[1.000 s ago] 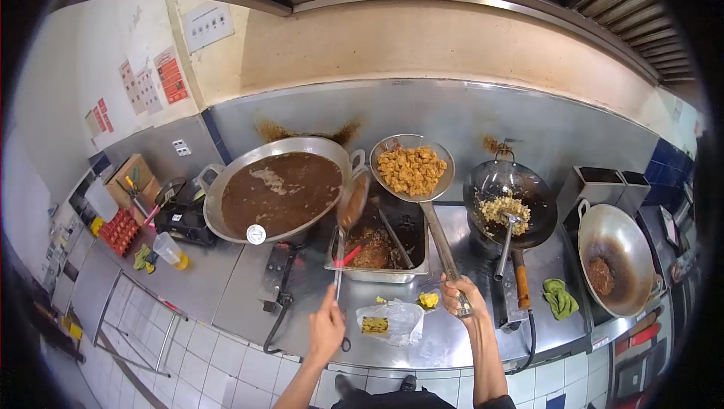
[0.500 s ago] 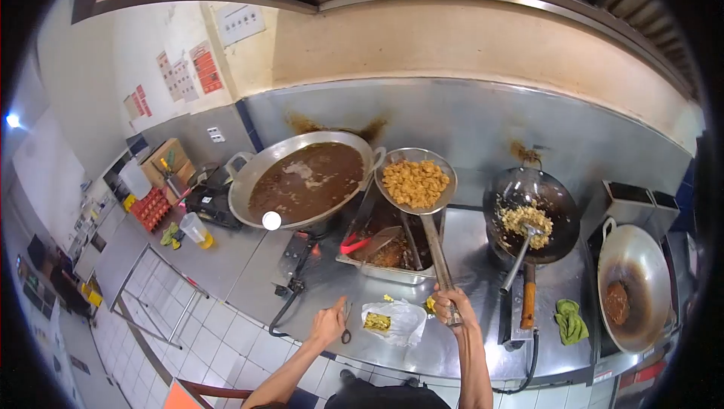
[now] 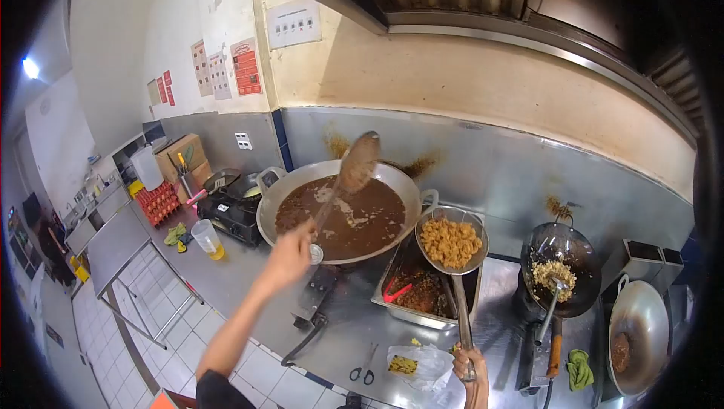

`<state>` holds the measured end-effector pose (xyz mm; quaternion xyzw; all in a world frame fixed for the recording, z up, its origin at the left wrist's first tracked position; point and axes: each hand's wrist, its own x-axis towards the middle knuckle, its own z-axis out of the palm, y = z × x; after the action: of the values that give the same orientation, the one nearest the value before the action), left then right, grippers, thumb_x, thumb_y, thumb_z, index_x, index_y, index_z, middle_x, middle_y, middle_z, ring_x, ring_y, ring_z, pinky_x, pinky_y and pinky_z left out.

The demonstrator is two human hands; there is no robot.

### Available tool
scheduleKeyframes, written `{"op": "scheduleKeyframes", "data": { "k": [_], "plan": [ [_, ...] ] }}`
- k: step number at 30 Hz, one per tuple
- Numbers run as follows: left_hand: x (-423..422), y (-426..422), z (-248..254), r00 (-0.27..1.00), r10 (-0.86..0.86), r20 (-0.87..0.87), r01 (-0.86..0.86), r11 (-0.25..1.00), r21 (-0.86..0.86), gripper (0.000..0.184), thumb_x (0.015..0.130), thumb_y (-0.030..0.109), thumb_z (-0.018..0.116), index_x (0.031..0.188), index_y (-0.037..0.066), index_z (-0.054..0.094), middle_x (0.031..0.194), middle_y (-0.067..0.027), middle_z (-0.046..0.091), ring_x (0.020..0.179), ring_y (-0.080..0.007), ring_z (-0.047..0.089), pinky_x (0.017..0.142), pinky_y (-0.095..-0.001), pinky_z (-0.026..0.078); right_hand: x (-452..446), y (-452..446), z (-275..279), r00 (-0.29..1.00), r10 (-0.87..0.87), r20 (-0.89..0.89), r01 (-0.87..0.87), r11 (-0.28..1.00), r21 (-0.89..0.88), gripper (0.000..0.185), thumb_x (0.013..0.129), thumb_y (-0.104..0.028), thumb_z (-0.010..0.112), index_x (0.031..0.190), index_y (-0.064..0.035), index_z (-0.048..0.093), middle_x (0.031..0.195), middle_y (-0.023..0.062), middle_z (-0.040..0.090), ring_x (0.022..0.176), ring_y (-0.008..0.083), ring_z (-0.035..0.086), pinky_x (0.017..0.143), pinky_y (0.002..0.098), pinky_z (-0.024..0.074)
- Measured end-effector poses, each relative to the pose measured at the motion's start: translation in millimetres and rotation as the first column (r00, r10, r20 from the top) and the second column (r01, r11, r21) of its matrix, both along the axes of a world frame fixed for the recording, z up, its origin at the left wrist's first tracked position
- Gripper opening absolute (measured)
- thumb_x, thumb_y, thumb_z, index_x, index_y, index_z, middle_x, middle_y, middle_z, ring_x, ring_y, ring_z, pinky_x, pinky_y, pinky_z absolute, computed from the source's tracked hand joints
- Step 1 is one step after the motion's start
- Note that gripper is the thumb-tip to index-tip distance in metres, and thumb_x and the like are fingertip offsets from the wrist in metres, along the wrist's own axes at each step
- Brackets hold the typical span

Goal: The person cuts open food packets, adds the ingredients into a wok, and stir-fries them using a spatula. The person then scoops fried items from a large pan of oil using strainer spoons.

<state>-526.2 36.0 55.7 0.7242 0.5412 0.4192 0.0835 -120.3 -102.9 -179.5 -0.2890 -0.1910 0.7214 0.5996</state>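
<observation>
My left hand (image 3: 289, 258) is raised at the front of the large wok (image 3: 265, 217), closed around the handle of a skimmer (image 3: 357, 164). The skimmer's round brown head is tilted up above the dark oil (image 3: 302, 209) and blurred by motion. Pale foam and bits float on the oil. My right hand (image 3: 469, 364) grips the long handle of a strainer (image 3: 461, 311). Golden fried pieces (image 3: 451, 243) fill its bowl, which is over the back of a metal tray (image 3: 422, 320) with oily crumbs and a red-handled tool (image 3: 397, 293).
Scissors (image 3: 362, 375) and a white wrapper (image 3: 430, 367) with yellow food lie at the counter's front. On the right are a dark wok (image 3: 581, 258) with a ladle in chopped food, a green cloth (image 3: 579, 370) and a pale wok (image 3: 641, 318). Leftward stands a plastic jug (image 3: 205, 238).
My left hand has risen from the counter beside the scissors and now holds the skimmer over the wok. The view has turned left. My right hand keeps holding the strainer.
</observation>
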Motion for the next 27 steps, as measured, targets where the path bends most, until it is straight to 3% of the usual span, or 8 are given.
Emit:
{"op": "scheduleKeyframes", "data": {
  "k": [1,4,6,10,12,17,20,27],
  "plan": [
    [-32,52,-9,0.996,0.006,-0.088,0.003,0.995,0.101,0.032,0.092,0.012,0.043,0.116,-0.001,0.06,0.076,-0.0215,0.066,0.072,-0.0303,0.068,0.069,-0.0411,0.052,-8,1,-6,1.0,-0.001,-0.022,0.001,1.0,-0.02,0.017,0.085,-0.004,0.052,0.101,-0.0003,0.053,0.057,-0.0016,0.041,0.037,0.0096,0.038,0.03,0.0257,0.0334],
    [-80,146,-31,0.983,0.053,-0.174,-0.032,0.992,0.119,0.032,0.091,0.012,0.044,0.114,-0.002,0.061,0.076,-0.0223,0.065,0.064,-0.0277,0.067,0.064,-0.0403,0.053,-20,7,-42,1.0,0.009,0.004,-0.009,1.0,0.008,0.019,0.085,-0.005,0.051,0.103,-0.0011,0.052,0.057,-0.0011,0.04,0.037,0.0095,0.037,0.031,0.0263,0.0329],
    [-99,189,-28,0.989,0.09,-0.118,-0.125,0.936,-0.33,0.032,0.091,0.011,0.043,0.114,-0.003,0.061,0.077,-0.0229,0.066,0.052,-0.0251,0.064,0.052,-0.0375,0.051,-41,2,-28,0.999,-0.008,-0.034,0.007,0.999,-0.047,0.022,0.085,-0.004,0.051,0.107,-0.0021,0.05,0.057,-0.0011,0.039,0.038,0.0099,0.036,0.031,0.0267,0.033],
    [-122,247,-52,0.988,0.082,0.128,0.006,0.821,-0.57,0.034,0.092,0.008,0.041,0.12,-0.002,0.057,0.072,-0.0172,0.065,0.041,-0.0179,0.055,0.041,-0.0319,0.045,-64,3,-27,0.996,-0.039,-0.076,0.029,0.993,-0.118,0.023,0.084,-0.005,0.054,0.106,-0.0021,0.051,0.058,0.0003,0.041,0.039,0.0129,0.041,0.032,0.0284,0.0351],
    [-123,254,-67,0.935,0.013,0.355,0.234,0.731,-0.641,0.039,0.093,0.006,0.038,0.13,0.0,0.049,0.066,-0.0091,0.061,0.041,-0.0112,0.048,0.037,-0.0258,0.04,-65,7,-34,0.995,-0.034,-0.093,0.026,0.996,-0.084,0.023,0.084,-0.005,0.054,0.106,-0.0019,0.051,0.058,0.0002,0.041,0.039,0.0132,0.041,0.032,0.0286,0.0356],
    [-115,261,-70,0.888,-0.048,0.457,0.392,0.598,-0.699,0.032,0.097,0.012,0.04,0.124,-0.003,0.046,0.069,-0.0075,0.058,0.047,-0.0096,0.047,0.037,-0.0232,0.037,-79,12,-17,0.996,-0.071,-0.052,0.066,0.993,-0.101,0.023,0.085,-0.005,0.053,0.107,-0.0014,0.051,0.057,0.0001,0.039,0.038,0.0124,0.038,0.032,0.0286,0.0341],
    [-110,243,-71,0.731,0.005,0.682,0.584,0.514,-0.629,0.027,0.098,0.01,0.041,0.12,-0.003,0.046,0.072,-0.0067,0.056,0.047,-0.0054,0.039,0.037,-0.0198,0.031,-86,12,-16,0.994,-0.111,0.004,0.111,0.986,-0.128,0.023,0.084,-0.005,0.053,0.107,-0.0015,0.051,0.057,-0.0001,0.039,0.038,0.0116,0.037,0.031,0.0286,0.0332],
    [-116,207,-61,0.553,0.034,0.833,0.749,0.417,-0.514,0.031,0.098,0.009,0.041,0.126,-0.004,0.043,0.072,-0.0041,0.053,0.048,-0.0034,0.036,0.037,-0.0176,0.028,-91,14,-18,0.995,-0.101,0.005,0.101,0.99,-0.097,0.022,0.085,-0.007,0.051,0.107,-0.003,0.049,0.056,-0.0015,0.038,0.037,0.0095,0.035,0.031,0.0261,0.0331]
  ]
}}
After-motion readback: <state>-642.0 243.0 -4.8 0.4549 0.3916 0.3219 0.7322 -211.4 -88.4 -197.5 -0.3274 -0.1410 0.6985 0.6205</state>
